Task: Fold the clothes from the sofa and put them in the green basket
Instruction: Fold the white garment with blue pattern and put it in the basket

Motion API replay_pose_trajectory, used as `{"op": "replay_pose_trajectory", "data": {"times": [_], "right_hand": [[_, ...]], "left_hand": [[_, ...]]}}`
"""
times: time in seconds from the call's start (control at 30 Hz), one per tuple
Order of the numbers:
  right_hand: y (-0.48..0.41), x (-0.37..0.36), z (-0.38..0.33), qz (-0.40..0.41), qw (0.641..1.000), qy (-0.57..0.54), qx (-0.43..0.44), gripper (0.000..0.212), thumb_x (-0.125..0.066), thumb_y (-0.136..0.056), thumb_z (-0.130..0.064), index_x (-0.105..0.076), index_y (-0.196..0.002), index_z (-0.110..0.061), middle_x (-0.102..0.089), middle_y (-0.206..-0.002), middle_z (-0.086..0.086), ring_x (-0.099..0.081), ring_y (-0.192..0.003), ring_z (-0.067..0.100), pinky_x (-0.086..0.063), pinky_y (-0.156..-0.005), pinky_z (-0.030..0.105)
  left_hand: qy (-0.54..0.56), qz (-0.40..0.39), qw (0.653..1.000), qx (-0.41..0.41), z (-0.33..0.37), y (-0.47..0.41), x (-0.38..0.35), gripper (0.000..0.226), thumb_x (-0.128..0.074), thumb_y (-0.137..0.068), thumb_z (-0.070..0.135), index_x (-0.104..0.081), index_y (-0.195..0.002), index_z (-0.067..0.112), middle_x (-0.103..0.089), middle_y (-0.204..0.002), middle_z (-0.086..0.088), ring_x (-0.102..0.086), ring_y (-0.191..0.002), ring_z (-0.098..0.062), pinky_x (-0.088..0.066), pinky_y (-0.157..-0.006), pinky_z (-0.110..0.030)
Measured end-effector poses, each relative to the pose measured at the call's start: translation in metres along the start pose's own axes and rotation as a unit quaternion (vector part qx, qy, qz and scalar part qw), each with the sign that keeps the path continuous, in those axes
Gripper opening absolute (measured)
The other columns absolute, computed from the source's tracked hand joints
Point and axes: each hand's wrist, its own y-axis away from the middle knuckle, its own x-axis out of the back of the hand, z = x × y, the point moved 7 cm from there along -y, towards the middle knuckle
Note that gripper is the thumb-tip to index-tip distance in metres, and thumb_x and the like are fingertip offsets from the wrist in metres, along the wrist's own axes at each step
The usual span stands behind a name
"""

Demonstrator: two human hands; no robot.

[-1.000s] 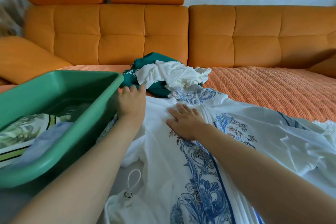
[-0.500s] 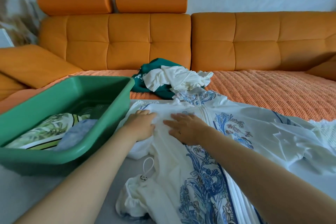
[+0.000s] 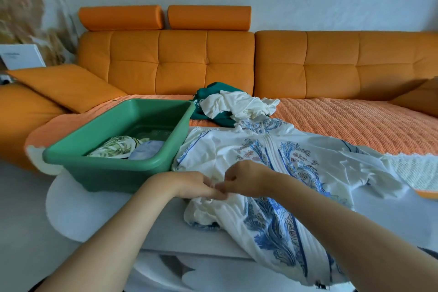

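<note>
Both the left hand (image 3: pixel 198 185) and right hand (image 3: pixel 247 176) pinch the bunched white garment (image 3: pixel 272 218) beside the green basket (image 3: pixel 111 166)

Pale white counter (image 3: pixel 78 206) up front. Behind it there's an orange woven throw (image 3: pixel 355 123), and off to its far left a loose orange wedge cushion (image 3: pixel 66 85) plus a flat white box (image 3: pixel 22 55).

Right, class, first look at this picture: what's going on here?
A person is handling a blue-patterned white garment spread on a table before the orange sofa. The left hand and right hand meet at its bunched near edge, pinching the cloth. The green basket beside it holds folded pieces; a dark green garment and a cream garment lie crumpled on the sofa.
</note>
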Motion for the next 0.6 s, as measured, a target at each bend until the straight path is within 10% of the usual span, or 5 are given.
{"op": "replay_pose_trajectory", "data": {"times": [0.2, 0.4, 0.47, 0.6], "right_hand": [[0.035, -0.033, -0.016, -0.068, 0.996, 0.060, -0.011, 0.061, -0.074, -0.067, -0.071, -0.060, -0.107, -0.027, -0.066, -0.108, -0.008, -0.059, -0.091, 0.015, -0.044, -0.075, 0.030], [0.051, -0.005, -0.025, 0.086, 0.995, -0.032, 0.043, 0.016, -0.060, -0.082, -0.021, -0.046, -0.076, -0.025, -0.053, -0.074, -0.004, -0.049, -0.064, 0.016, -0.037, -0.052, 0.028], [0.058, 0.001, -0.030, 0.086, 0.993, -0.047, 0.071, 0.010, -0.059, -0.081, -0.026, -0.052, -0.087, -0.023, -0.057, -0.084, -0.004, -0.053, -0.073, 0.018, -0.041, -0.059, 0.029], [0.068, -0.029, -0.023, -0.101, 0.991, -0.041, 0.073, 0.022, -0.063, -0.082, -0.011, -0.058, -0.095, -0.029, -0.056, -0.090, -0.017, -0.060, -0.085, 0.018, -0.051, -0.074, 0.029]], "left_hand": [[-0.038, 0.082, 0.994, -0.065, 0.011, 0.024, -0.004, 0.010, -0.069, -0.080, 0.026, -0.060, -0.080, 0.032, -0.059, -0.078, 0.007, -0.052, -0.067, -0.014, -0.039, -0.058, -0.027], [0.069, 0.316, 0.924, -0.202, 0.026, 0.081, 0.040, 0.040, -0.046, -0.072, -0.010, -0.046, -0.073, 0.030, -0.045, -0.075, 0.010, -0.035, -0.063, -0.009, -0.029, -0.057, -0.029], [0.067, 0.254, 0.946, -0.189, 0.027, 0.090, 0.037, 0.050, -0.045, -0.075, -0.012, -0.049, -0.067, 0.038, -0.047, -0.077, 0.008, -0.042, -0.069, -0.015, -0.034, -0.061, -0.029], [-0.018, -0.161, 0.987, -0.015, 0.009, 0.100, -0.029, 0.033, -0.064, -0.088, 0.001, -0.067, -0.097, 0.033, -0.063, -0.094, -0.001, -0.064, -0.079, -0.018, -0.057, -0.059, -0.028]]}}
